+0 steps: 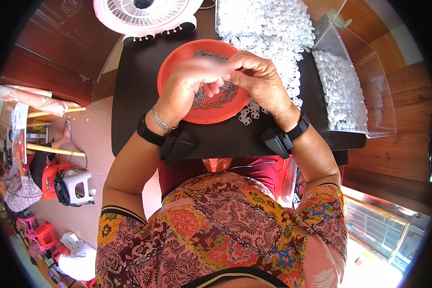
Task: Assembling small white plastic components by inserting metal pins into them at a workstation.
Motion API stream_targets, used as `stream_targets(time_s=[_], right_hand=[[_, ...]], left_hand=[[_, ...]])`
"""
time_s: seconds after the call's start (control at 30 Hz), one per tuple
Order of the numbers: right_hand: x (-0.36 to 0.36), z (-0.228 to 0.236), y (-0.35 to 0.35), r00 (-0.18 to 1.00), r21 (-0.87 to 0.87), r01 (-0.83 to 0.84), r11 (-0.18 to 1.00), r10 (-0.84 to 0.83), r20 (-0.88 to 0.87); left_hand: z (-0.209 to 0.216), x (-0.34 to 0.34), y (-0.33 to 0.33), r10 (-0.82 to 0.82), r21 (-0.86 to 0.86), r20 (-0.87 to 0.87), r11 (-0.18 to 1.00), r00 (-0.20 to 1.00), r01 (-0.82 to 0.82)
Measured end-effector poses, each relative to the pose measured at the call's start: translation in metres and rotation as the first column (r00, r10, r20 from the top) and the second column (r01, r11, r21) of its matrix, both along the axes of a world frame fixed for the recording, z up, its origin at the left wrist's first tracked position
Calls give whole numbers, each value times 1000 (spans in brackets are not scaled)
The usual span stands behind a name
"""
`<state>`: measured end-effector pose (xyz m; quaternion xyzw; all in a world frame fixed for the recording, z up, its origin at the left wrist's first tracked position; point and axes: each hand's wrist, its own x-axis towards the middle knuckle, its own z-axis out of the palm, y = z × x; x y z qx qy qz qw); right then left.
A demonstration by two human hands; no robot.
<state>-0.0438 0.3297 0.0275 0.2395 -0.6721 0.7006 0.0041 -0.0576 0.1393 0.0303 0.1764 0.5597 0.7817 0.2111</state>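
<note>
Over an orange-red basin (165,72) holding many small grey metal screw-like pieces (211,103), my two hands meet at the fingertips. My left hand (180,91) has its lower fingers curled in, while a blur covers its upper fingers. The thumb and index finger of my right hand (264,84) pinch together against the left fingertips. Whatever lies between them is too small and blurred to name. Beside my right hand spreads a pile of small white plastic pieces with holes (288,72); a few lie loose (248,114) by the basin's right rim.
The dark table (134,91) carries a pink fan (146,14) at the far left. White pieces also fill a far container (264,19) and a clear plastic box (381,110) at right. Another person's foot (67,132) and a white stool (78,185) show at left.
</note>
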Motion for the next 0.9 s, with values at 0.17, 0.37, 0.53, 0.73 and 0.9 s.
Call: stream_targets(time_s=[0.17, 0.37, 0.53, 0.73, 0.9], right_hand=[[4, 2, -1, 994, 230, 88, 969, -71, -82], [4, 3, -2, 967, 430, 226, 874, -147, -208], [0, -1, 2, 991, 220, 128, 967, -135, 14], [-1, -3, 4, 992, 200, 70, 977, -89, 88], [2, -3, 3, 993, 262, 84, 961, -103, 60]], left_hand=[[4, 0, -4, -40, -21, 64, 999, 997, 42], [7, -1, -6, -64, 8, 83, 998, 995, 63], [4, -5, -6, -33, 35, 54, 999, 998, 31], [7, 2, -3, 81, -179, -459, 967, 885, -181], [9, 6, -1, 73, -267, -285, 952, 956, -152]])
